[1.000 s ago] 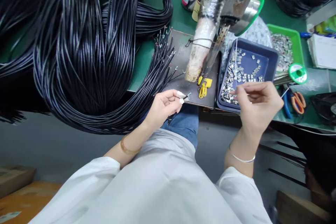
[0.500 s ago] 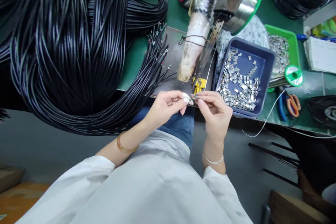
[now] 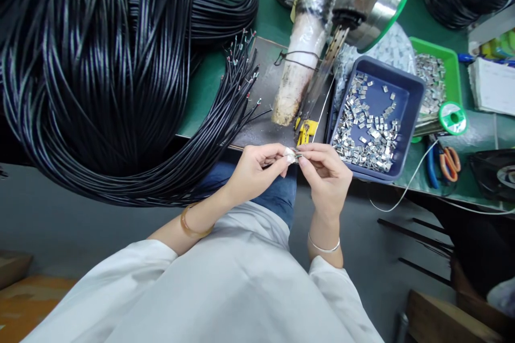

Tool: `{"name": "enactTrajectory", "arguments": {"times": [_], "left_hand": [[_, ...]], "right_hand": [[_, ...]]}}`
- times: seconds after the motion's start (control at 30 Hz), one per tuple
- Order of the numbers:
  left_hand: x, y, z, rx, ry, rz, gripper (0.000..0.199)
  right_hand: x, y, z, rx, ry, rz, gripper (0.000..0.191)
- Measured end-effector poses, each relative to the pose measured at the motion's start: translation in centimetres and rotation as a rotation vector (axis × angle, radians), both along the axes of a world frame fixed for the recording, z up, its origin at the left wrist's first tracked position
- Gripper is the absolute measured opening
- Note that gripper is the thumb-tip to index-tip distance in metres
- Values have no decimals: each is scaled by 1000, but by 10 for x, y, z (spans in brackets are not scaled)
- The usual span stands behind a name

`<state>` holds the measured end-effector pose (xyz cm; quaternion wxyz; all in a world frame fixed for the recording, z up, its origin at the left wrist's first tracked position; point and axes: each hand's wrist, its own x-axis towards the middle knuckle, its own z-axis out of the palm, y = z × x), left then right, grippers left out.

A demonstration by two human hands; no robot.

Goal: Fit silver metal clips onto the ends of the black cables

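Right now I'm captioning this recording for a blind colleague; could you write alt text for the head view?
A person's left hand and right hand meet, fingertips pinching a small item too fine to identify, at the edge of a green bench. Bundled black cables lie to the left, and a blue tray of metal pieces stands to the right.

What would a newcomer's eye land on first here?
Probably the huge looped bundle of black cables filling the left of the green bench. Next, the blue tray of small shiny metal pieces right of centre. Then the left hand and right hand, fingertips together at the bench's front edge.
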<state>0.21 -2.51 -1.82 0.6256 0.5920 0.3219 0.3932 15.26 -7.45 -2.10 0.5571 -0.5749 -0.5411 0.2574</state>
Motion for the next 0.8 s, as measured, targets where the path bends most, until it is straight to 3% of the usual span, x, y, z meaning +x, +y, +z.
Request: {"name": "enactTrajectory", "arguments": {"times": [0.23, 0.47, 0.57, 0.63, 0.73, 0.8], "left_hand": [[-3, -2, -9, 564, 248, 128, 15], [-2, -2, -17, 682, 240, 154, 11], [0, -8, -15, 546, 178, 191, 11], [2, -12, -10, 275, 84, 127, 17], [2, -10, 0, -223, -126, -88, 29], [0, -6, 4, -415, -208, -172, 33]], "right_hand": [[4, -5, 5, 42, -325, -23, 11], [2, -7, 9, 44, -391, -6, 13], [-6, -6, 8, 34, -170, -22, 10], [-12, -6, 6, 21, -26, -36, 6], [-14, -3, 2, -1, 42, -33, 4], [-13, -1, 2, 0, 48, -43, 3]]}}
